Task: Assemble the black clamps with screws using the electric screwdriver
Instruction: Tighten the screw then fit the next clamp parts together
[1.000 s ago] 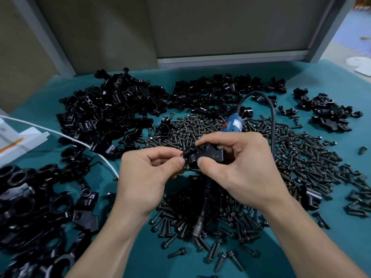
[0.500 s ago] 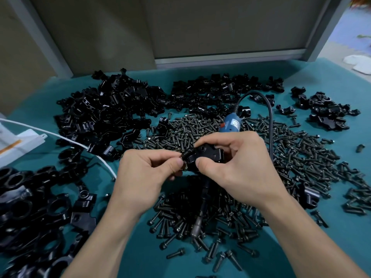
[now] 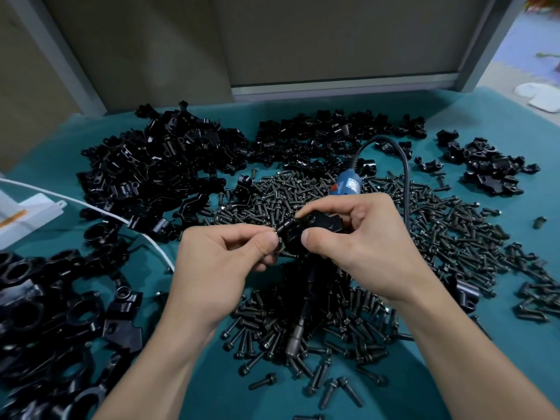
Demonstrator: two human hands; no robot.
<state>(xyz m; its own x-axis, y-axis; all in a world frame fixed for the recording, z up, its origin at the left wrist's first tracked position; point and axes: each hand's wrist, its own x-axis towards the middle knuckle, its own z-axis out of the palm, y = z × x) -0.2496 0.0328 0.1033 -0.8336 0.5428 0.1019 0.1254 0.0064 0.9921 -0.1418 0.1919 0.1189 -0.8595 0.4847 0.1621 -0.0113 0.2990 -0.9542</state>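
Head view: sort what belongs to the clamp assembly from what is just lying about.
Job: small black metal clamp in the right hand; black screw pinched by the left hand; blue-bodied electric screwdriver; loose black screw pile; black clamp-part heaps.
Lying about: thin white cable; white plastic piece; white scraps on the floor.

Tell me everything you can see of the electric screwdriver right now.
The electric screwdriver lies on the screw pile, unheld, tip toward the person. Blue labelled rear end, black cable arching from it, dark slim front, silvery metal chuck. The right hand, holding a clamp, and the left hand hide its middle.
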